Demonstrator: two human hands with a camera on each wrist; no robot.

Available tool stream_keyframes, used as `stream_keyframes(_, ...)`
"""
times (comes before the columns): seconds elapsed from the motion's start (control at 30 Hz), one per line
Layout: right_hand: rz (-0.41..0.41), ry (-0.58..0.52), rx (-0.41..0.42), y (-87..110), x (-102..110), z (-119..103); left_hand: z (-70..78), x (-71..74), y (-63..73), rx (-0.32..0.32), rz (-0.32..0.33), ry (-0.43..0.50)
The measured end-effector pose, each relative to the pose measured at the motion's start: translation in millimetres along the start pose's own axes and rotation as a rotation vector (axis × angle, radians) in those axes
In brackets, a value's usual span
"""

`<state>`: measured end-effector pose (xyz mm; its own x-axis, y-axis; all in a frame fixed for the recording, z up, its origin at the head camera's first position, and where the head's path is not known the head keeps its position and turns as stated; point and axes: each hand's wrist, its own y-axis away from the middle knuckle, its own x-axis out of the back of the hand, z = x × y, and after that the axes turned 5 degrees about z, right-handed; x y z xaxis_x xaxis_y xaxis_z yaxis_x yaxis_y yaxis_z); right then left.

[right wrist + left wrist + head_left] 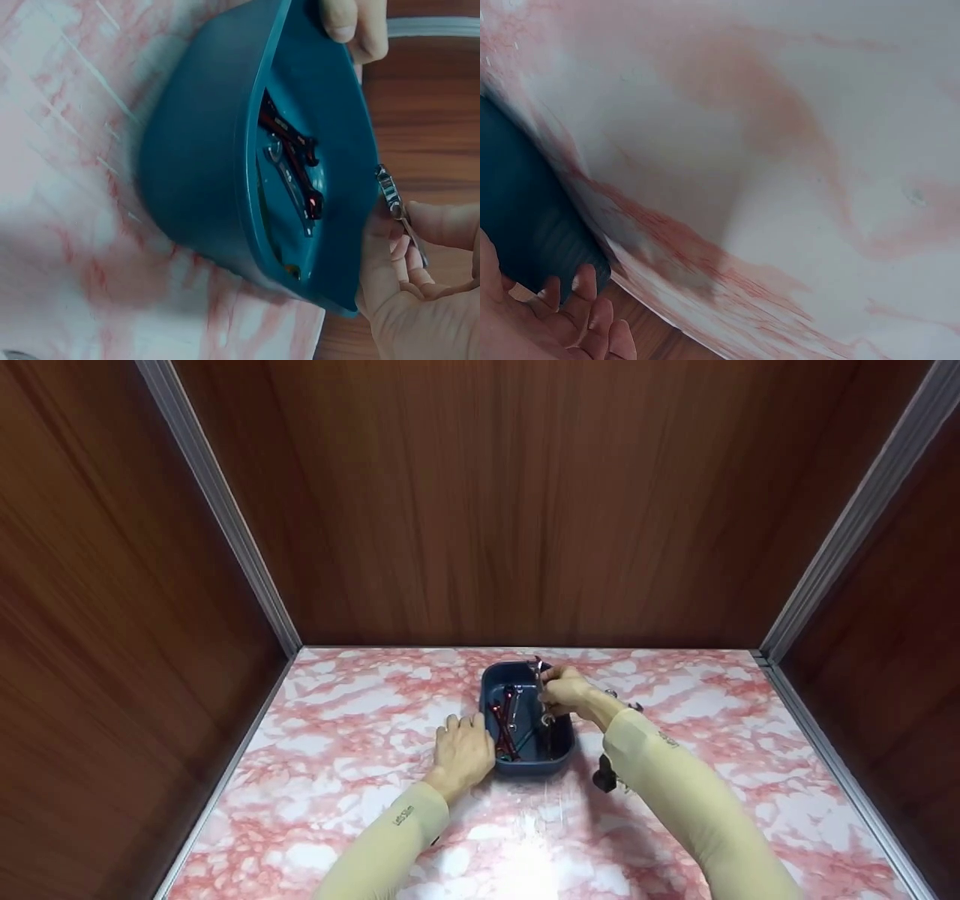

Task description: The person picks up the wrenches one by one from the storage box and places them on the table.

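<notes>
Handling step, I judge — my right grip (566,691) pinches a wrench (390,196) by the bin (195,142), left grip (465,746) clamps its edge — next calls for steady clearance.

Place looks like small work booth, maybe in lab or workshop; exactly which one, cannot tell. Wood-grain back panel (525,502), left panel (112,622) and right panel (885,660) enclose three sides. Grey, metal-looking corner profiles (225,510) join them. Pink-white marble-patterned tabletop (337,750) reaches up to panels. Wrenches (501,727) in blue bin (529,767) give workshop character.
</notes>
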<state>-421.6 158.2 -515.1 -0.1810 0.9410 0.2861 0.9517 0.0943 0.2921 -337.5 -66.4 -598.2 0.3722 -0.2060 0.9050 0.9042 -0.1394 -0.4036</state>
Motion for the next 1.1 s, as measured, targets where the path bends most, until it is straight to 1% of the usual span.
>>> stream_keyframes(0.27,-0.004,-0.062,-0.038,1.5,14,-1,-0.5,2.8,-0.7,0.003,-0.025,0.001)
stream_keyframes(0.5,0.000,-0.082,-0.048,5.4,26,1,-1.5,2.9,-1.6,0.007,-0.040,0.010)
stream_keyframes(0.7,0.010,-0.087,-0.056,4.8,35,5,-1.2,4.1,-2.3,0.021,-0.071,0.017)
stream_keyframes(0.97,0.012,-0.121,-0.071,6.0,50,11,0.2,3.6,-1.3,0.003,-0.021,-0.002)
stream_keyframes(1.1,0.017,-0.136,-0.069,6.9,58,14,0.4,3.7,-1.4,0.006,-0.023,0.008)
